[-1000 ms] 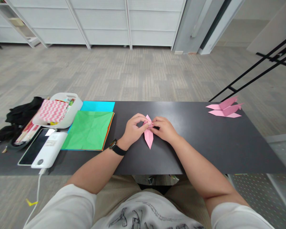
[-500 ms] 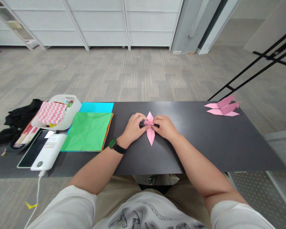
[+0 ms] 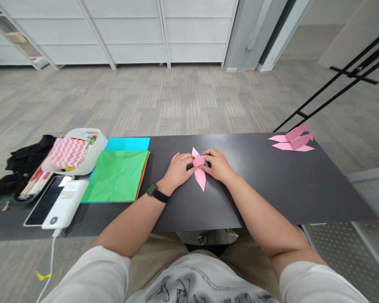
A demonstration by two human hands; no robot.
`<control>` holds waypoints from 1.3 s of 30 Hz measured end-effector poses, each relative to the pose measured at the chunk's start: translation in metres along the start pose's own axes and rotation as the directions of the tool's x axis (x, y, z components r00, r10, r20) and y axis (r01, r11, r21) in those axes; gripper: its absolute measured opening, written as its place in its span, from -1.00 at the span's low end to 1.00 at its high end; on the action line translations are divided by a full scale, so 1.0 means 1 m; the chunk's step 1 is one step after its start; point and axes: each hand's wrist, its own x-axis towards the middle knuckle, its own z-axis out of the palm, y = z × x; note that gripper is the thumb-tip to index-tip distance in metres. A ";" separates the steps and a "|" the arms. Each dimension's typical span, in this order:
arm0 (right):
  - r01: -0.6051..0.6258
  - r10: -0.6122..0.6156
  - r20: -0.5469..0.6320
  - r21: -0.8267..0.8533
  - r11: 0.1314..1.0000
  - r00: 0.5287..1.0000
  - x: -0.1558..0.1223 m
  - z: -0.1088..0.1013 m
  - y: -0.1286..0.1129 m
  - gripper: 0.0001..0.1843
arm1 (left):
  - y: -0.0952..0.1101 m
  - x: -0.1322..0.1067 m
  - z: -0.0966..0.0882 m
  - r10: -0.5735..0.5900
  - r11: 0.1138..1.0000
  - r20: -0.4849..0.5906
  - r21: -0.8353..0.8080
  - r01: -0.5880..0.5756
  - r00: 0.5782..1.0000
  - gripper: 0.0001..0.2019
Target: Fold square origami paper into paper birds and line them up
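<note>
A pink origami crane (image 3: 200,178) lies on the dark table in front of me, one pointed wing stretching away and the other toward me. My left hand (image 3: 178,169) pinches the left side of its middle between thumb and fingers. From the right, my right hand (image 3: 218,165) grips the opposite side the same way. Between my fingertips the crane's body looks puffed and rounded. Two finished-looking pink paper cranes (image 3: 295,138) sit side by side at the table's far right.
On the left lie green paper sheets (image 3: 116,174) over a blue sheet (image 3: 129,143). Beside them are a white basket (image 3: 96,153) with a pink zigzag cloth, a phone (image 3: 43,202), a white power bank (image 3: 65,204) with a cable, and a black cloth (image 3: 31,153).
The pink crane has turned slightly anticlockwise between my hands. Its middle now looks wider and rounder, and my hands have stayed at its two sides.
</note>
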 end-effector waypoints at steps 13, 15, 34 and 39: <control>0.081 -0.082 0.023 0.056 0.995 0.996 -0.005 0.001 0.017 -0.63 | 0.003 -0.006 -0.001 -0.007 1.000 0.076 0.006 0.007 0.997 -0.45; 0.084 -0.086 0.027 0.058 0.995 0.996 -0.004 0.002 0.020 -0.64 | 0.002 -0.008 -0.001 -0.006 1.000 0.111 0.015 0.004 0.994 -0.33; 0.113 -0.103 -0.082 0.132 0.985 0.991 -0.009 0.000 0.010 -0.93 | 0.002 -0.009 0.000 0.050 0.999 0.079 0.014 -0.051 0.996 -0.65; 0.088 -0.084 -0.169 0.018 0.996 0.982 -0.033 -0.004 -0.008 -0.89 | 0.006 -0.008 -0.007 0.113 0.993 -0.016 -0.035 -0.114 0.993 -0.93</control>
